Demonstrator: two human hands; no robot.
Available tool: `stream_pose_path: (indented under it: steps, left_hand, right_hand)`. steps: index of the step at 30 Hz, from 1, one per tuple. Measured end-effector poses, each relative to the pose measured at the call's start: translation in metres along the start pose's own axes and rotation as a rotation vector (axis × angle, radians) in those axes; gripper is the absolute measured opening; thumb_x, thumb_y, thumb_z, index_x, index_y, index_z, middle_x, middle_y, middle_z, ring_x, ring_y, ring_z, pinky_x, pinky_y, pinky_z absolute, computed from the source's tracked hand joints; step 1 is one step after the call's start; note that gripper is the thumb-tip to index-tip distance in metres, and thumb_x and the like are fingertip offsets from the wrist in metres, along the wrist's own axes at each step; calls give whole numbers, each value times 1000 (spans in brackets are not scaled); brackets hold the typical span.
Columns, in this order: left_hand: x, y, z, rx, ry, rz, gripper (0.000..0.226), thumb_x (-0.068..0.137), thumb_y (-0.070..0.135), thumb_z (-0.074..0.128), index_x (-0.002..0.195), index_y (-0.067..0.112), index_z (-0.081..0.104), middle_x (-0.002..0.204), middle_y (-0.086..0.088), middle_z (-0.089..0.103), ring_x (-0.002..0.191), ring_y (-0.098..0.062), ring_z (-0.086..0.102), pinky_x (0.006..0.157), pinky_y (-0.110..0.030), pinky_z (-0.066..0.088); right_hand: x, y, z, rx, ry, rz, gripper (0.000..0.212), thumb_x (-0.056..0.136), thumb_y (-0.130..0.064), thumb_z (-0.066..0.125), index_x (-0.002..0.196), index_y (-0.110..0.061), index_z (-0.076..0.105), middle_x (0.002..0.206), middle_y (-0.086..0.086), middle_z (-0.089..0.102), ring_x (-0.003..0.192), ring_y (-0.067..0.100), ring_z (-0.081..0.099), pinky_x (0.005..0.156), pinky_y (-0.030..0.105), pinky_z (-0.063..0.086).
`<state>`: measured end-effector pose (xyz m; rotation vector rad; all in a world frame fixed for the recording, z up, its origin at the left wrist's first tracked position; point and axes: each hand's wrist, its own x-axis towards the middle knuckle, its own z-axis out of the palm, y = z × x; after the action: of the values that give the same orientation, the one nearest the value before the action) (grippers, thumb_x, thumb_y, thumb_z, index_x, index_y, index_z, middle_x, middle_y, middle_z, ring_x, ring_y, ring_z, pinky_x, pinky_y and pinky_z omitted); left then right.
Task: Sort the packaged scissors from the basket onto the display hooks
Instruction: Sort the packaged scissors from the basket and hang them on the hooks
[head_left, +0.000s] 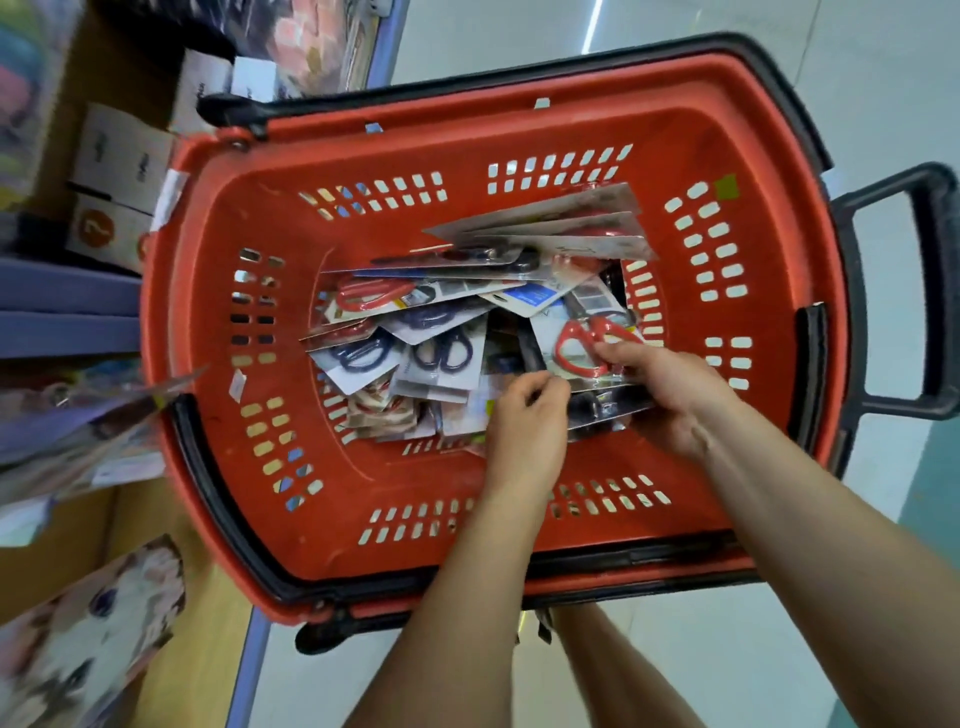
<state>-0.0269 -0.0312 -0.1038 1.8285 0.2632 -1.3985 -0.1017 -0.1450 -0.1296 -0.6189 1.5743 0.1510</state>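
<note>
Both hands are down in the red basket (415, 140): the left hand (527, 421) pinches the edge of a dark-edged pack (531, 358) near the basket's middle, and the right hand (675, 395) grips the red-handled scissors pack (576, 345) toward the basket's right end. The other packaged scissors (431, 353) lie heaped and overlapping on the basket's bottom. The danger, I'd say: slick cards snag together, so one lift could drag neighbours out. No hooks in view. Left of the basket, shelves (62, 301) of boxed stock; beyond it, pale glossy floor (857, 78)

Bright overhead light, blurred warped edges
</note>
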Motion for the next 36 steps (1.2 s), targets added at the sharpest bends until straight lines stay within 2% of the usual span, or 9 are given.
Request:
stream_pose_path:
  steps: [2, 6, 8, 11, 16, 20, 24, 30, 36]
  left_hand:
    - [-4, -5, -8, -73, -1, -52, 22, 92, 36, 60, 114, 36, 58, 112, 8, 64, 100, -15, 64, 90, -44, 55]
    - [3, 4, -30, -398, -86, -278, 53, 86, 34, 73, 132, 26, 50, 115, -6, 71, 98, -28, 71, 83, -49, 58]
    - [1, 15, -30, -342, -167, -331, 49, 83, 30, 77, 126, 15, 58, 105, -11, 75, 93, -30, 73, 88, -51, 57]
    - [-11, 15, -26, -207, -71, -299, 19, 85, 8, 73, 103, 8, 69, 86, -10, 77, 78, -26, 75, 74, -39, 61]
    - [-48, 9, -54, -78, -91, -229, 23, 86, -2, 66, 104, 12, 70, 86, -8, 77, 78, -26, 75, 73, -37, 59]
    - [-70, 16, -75, 60, -195, -162, 35, 92, 7, 61, 118, 30, 59, 97, 1, 77, 87, -19, 74, 77, -37, 59]
    - [-55, 26, -79, 179, -113, -112, 36, 97, 34, 56, 130, 39, 43, 102, 10, 69, 81, 1, 66, 69, -18, 44]
    - [57, 5, -39, 481, 30, -8, 70, 93, 45, 59, 150, 17, 30, 150, -8, 43, 131, -27, 48, 109, -44, 41]
    - [107, 3, 3, -254, 70, -260, 44, 87, 3, 70, 127, 1, 52, 117, -18, 67, 86, -25, 69, 56, -33, 59]
  right_hand:
    - [-15, -2, 0, 22, -9, -7, 37, 77, -11, 79, 109, 2, 67, 95, 16, 77, 90, 34, 74, 85, 45, 59]
    - [-52, 0, -4, -34, -78, 5, 35, 78, -11, 77, 108, 2, 65, 92, 16, 77, 85, 33, 75, 84, 45, 59]
    - [-69, 7, -7, -92, -94, -6, 33, 79, -15, 78, 106, -1, 67, 91, 15, 77, 85, 33, 75, 83, 44, 59]
    - [-88, 13, -9, -106, -187, 35, 48, 72, -22, 78, 116, -10, 65, 96, 14, 77, 90, 34, 75, 89, 48, 57]
    - [-97, 13, -2, 55, -339, 165, 50, 77, -11, 75, 123, -22, 57, 101, 17, 76, 78, 31, 75, 65, 40, 63]
    - [-100, 27, 21, 21, -348, 142, 46, 85, 4, 69, 114, -31, 58, 101, 16, 76, 77, 31, 74, 70, 43, 63]
    - [-110, 22, 7, -46, -323, 4, 81, 84, 8, 68, 128, -54, 41, 103, 7, 77, 85, 35, 75, 71, 45, 61]
    - [-116, 3, -42, -90, -106, -249, 65, 86, 5, 67, 121, -49, 62, 107, -3, 74, 79, 27, 76, 58, 33, 60]
    - [-78, 13, -44, -155, -23, -178, 19, 93, -5, 65, 97, -18, 77, 101, 8, 76, 77, 23, 76, 59, 29, 60]
